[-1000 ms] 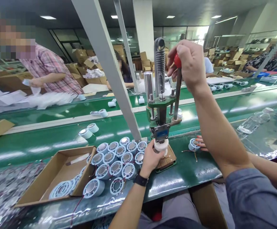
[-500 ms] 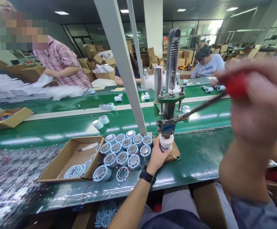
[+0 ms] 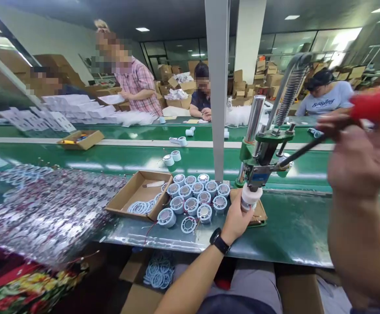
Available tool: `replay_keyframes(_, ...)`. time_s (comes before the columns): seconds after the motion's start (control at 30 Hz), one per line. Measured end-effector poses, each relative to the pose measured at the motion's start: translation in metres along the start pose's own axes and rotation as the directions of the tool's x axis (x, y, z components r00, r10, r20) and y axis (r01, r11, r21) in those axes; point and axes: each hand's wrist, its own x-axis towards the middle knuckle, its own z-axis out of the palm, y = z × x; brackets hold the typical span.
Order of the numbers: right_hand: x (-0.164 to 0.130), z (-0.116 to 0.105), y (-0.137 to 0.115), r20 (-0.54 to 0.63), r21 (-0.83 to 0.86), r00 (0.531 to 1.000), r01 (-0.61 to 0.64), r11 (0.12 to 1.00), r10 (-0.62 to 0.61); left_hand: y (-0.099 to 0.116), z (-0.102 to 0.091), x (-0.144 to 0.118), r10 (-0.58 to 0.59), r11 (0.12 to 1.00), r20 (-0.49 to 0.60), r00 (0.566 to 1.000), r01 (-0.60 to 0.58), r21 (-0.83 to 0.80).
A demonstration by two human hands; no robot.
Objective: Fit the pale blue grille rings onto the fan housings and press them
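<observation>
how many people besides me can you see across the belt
4, perhaps more hidden: a partly hidden person far left, a plaid-shirted person standing, a dark-shirted person seated behind the post, a grey-shirted person right.

Press knob [image 3: 371, 104]: we saw it was bright red.
Press frame [image 3: 268, 144]: we saw green.
Belt [image 3: 291, 226]: it was shiny dark green.
Round parts [image 3: 196, 198]: we saw pale blue with silver tops.
Box [image 3: 134, 192]: it was brown.
Shirt [image 3: 137, 83]: we saw pink checks.
Watch [image 3: 218, 240]: it was black.
</observation>
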Motion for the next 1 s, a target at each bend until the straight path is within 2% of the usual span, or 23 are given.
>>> replay_keyframes(0.07, 0.013, 0.021, 0.017, -0.003, 0.027, 1.0, -0.025, 0.999, 0.025, 0.006, -0.02, -0.011, 0.015, 0.997, -0.047, 0.999, -0.012, 0.079)
replay_keyframes(0.1, 0.006, 0.032, 0.023, -0.028, 0.02, 0.998, -0.06, 0.998, 0.06, 0.007, -0.037, -0.015, 0.02, 0.991, -0.084, 0.996, -0.009, 0.13)
replay_keyframes(0.17, -0.035, 0.05, 0.032, -0.155, 0.01, 0.982, -0.11, 0.994, 0.11, 0.007, -0.086, -0.018, 0.013, 0.969, -0.18, 0.984, 0.031, 0.244)
replay_keyframes(0.2, -0.064, 0.057, 0.036, -0.269, -0.001, 0.955, -0.126, 0.992, 0.121, 0.005, -0.118, -0.018, -0.001, 0.95, -0.237, 0.972, 0.075, 0.302)
replay_keyframes(0.23, -0.096, 0.064, 0.039, -0.313, -0.007, 0.942, -0.131, 0.991, 0.122, 0.002, -0.152, -0.016, -0.029, 0.922, -0.301, 0.953, 0.141, 0.36)
replay_keyframes(0.27, -0.128, 0.07, 0.041, -0.31, -0.005, 0.939, -0.159, 0.987, 0.15, -0.001, -0.187, -0.014, -0.067, 0.885, -0.361, 0.93, 0.223, 0.409)
replay_keyframes(0.3, -0.158, 0.076, 0.043, -0.234, -0.013, 0.944, -0.24, 0.971, 0.231, -0.005, -0.221, -0.011, -0.112, 0.84, -0.403, 0.908, 0.304, 0.45)
replay_keyframes(0.33, -0.183, 0.082, 0.044, -0.109, -0.053, 0.934, -0.347, 0.936, 0.34, -0.011, -0.252, -0.008, -0.166, 0.787, -0.425, 0.89, 0.379, 0.487)
replay_keyframes(0.4, -0.217, 0.095, 0.045, 0.02, -0.115, 0.881, -0.468, 0.876, 0.473, -0.022, -0.301, -0.001, -0.285, 0.674, -0.398, 0.872, 0.477, 0.564)
replay_keyframes(0.43, -0.226, 0.101, 0.045, 0.037, -0.142, 0.857, -0.504, 0.852, 0.513, -0.028, -0.317, 0.002, -0.341, 0.623, -0.362, 0.868, 0.497, 0.604)
replay_keyframes(0.47, -0.231, 0.106, 0.046, 0.019, -0.159, 0.846, -0.524, 0.837, 0.533, -0.034, -0.328, 0.005, -0.394, 0.575, -0.323, 0.86, 0.505, 0.643)
replay_keyframes(0.53, -0.234, 0.11, 0.05, -0.039, -0.21, 0.823, -0.561, 0.801, 0.566, -0.045, -0.338, 0.009, -0.476, 0.496, -0.251, 0.843, 0.493, 0.715)
replay_keyframes(0.63, -0.23, 0.094, 0.065, -0.109, -0.33, 0.794, -0.596, 0.732, 0.598, -0.055, -0.339, 0.012, -0.526, 0.424, -0.186, 0.83, 0.445, 0.789)
replay_keyframes(0.73, -0.224, 0.048, 0.087, -0.115, -0.499, 0.752, -0.608, 0.617, 0.649, -0.056, -0.337, 0.013, -0.506, 0.417, -0.134, 0.852, 0.378, 0.826)
replay_keyframes(0.83, -0.216, -0.015, 0.107, -0.107, -0.675, 0.667, -0.593, 0.439, 0.737, -0.057, -0.342, 0.012, -0.442, 0.439, -0.103, 0.891, 0.315, 0.842)
replay_keyframes(0.93, -0.203, -0.068, 0.115, -0.137, -0.806, 0.568, -0.54, 0.242, 0.812, -0.072, -0.356, 0.008, -0.321, 0.449, -0.157, 0.934, 0.296, 0.843)
replay_keyframes(1.0, -0.187, -0.086, 0.12, -0.164, -0.86, 0.525, -0.49, 0.139, 0.835, -0.087, -0.367, 0.007, -0.19, 0.47, -0.215, 0.958, 0.281, 0.837)
